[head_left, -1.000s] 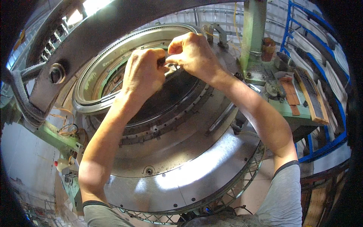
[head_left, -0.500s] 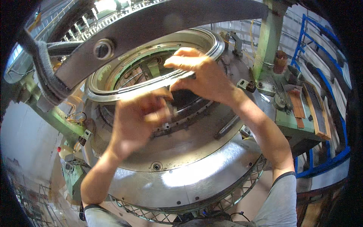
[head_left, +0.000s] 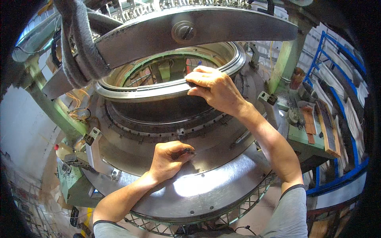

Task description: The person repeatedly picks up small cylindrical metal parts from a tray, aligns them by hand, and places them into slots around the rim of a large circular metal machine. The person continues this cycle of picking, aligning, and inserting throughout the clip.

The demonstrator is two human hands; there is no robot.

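A wide metal ring (head_left: 143,93) tops a dark round drum (head_left: 154,110) in the middle of a large round machine. My right hand (head_left: 216,88) is closed at the ring's near right rim, fingers over the top and thumb against the front. Something dark shows between its fingertips and thumb; its kind is hidden. Lower down, my left hand (head_left: 170,159) is curled above the flat metal plate (head_left: 222,174), near its inner edge. A dark patch shows at the curled fingers, and I cannot tell whether it is grime or a held thing.
Across the top runs a curved metal bar (head_left: 238,28) with a large slotted screw (head_left: 183,31); grey cloth (head_left: 81,43) is wound round its left part. Green posts (head_left: 283,71) flank the ring. A green side table (head_left: 305,137) and blue rack (head_left: 335,95) stand right.
My left hand has dropped from beside the ring to above the plate and curled up. The right hand has closed at the rim. The whole view has shifted, with the bar appearing further right.
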